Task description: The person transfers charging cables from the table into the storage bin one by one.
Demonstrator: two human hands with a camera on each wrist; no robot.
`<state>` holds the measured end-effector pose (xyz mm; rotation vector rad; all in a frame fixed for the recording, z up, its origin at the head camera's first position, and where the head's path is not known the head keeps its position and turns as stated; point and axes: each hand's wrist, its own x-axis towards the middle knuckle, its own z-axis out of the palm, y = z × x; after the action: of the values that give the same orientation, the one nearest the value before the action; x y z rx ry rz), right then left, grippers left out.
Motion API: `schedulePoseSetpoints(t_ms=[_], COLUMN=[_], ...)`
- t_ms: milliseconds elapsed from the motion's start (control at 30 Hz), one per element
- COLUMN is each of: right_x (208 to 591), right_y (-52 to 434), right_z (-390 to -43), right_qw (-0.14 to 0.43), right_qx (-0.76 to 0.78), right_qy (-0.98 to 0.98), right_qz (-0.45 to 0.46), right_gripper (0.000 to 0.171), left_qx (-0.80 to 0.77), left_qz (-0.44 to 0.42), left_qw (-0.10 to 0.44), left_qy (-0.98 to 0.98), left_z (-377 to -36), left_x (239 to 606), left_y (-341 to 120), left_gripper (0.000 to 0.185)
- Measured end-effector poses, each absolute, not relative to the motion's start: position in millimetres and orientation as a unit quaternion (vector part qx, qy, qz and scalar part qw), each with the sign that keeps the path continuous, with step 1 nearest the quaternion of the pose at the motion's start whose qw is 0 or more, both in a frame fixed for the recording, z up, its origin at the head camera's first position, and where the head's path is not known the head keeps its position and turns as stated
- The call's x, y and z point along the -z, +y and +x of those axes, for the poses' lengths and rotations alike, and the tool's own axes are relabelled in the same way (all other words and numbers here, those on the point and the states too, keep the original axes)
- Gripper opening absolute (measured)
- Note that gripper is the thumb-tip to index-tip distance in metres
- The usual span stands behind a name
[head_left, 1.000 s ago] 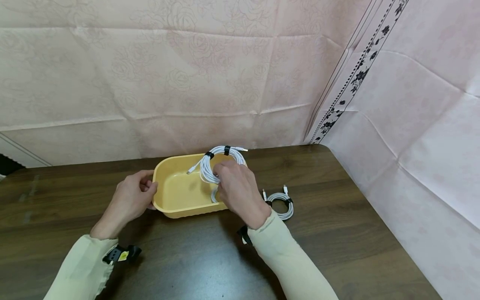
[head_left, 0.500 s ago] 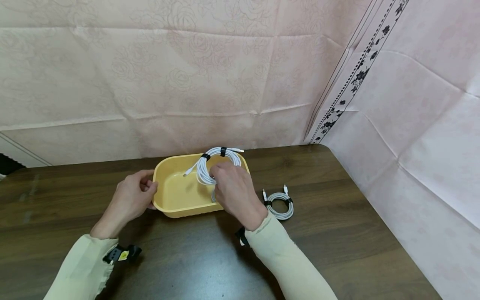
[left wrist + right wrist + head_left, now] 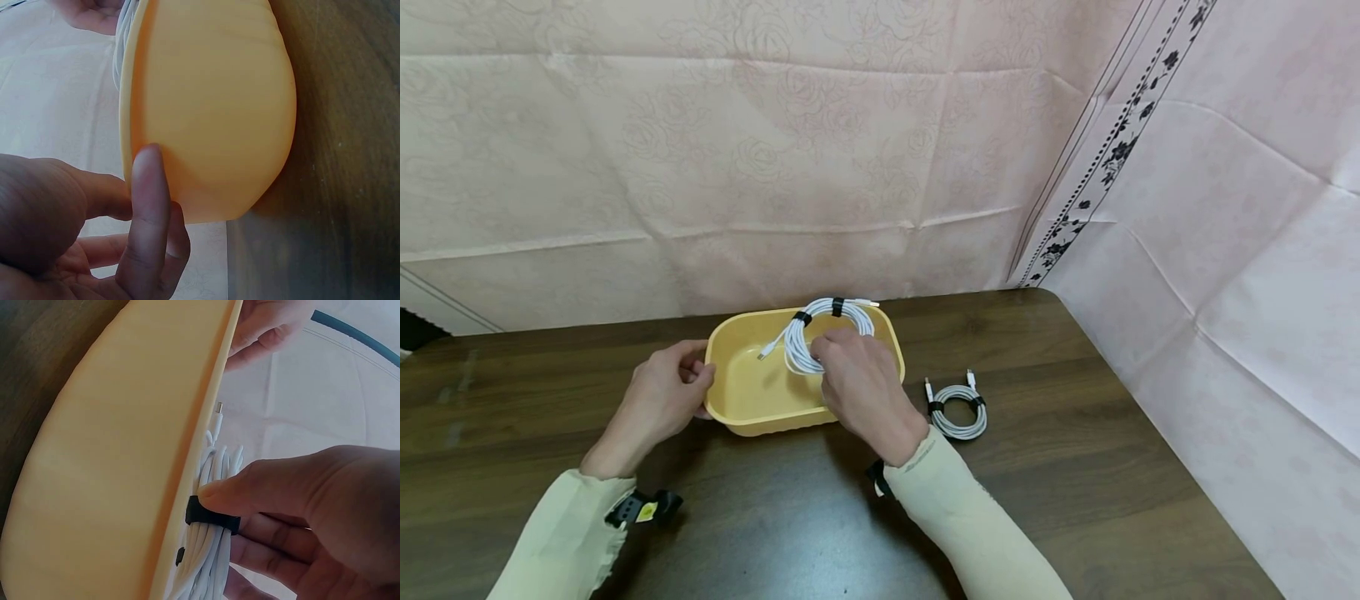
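Tub (image 3: 741, 396), yellow and plastic, sits on my dark worktop (image 3: 775, 517); my left hand (image 3: 658, 400) holds its left rim, thumb curled over the edge. My right hand (image 3: 857, 387) grips a white coiled cable (image 3: 801, 346) tilted over the tub's right half; a second coil (image 3: 958, 411) lies just right, apart.

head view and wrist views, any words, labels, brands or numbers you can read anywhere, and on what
No readable text in any view.
The yellow tag on the left wrist strap is too small to read.
The yellow tub, held white cable coil and second coil on the table show no print.
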<state>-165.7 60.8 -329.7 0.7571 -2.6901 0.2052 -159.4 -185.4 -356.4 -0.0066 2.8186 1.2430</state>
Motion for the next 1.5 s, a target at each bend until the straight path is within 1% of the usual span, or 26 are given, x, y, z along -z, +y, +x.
schedulePoseSetpoints(t_ms=[933,1500], right_x=[338,342], right_y=[54,50], right_z=[-163,-164], right_qw=[0.15,0.157], right_qx=[-0.077,-0.069], right_qy=[-0.943,-0.935], right_qz=[0.286,0.312], right_gripper=[0.021,0.02], left_qx=[-0.404,-0.406], left_qz=[0.0,-0.001], left_qw=[0.028,0.029], left_qy=[0.914,0.914], left_z=[-159,-159], left_x=[357,357], left_y=[-185,-185], left_gripper=[0.049,0.05])
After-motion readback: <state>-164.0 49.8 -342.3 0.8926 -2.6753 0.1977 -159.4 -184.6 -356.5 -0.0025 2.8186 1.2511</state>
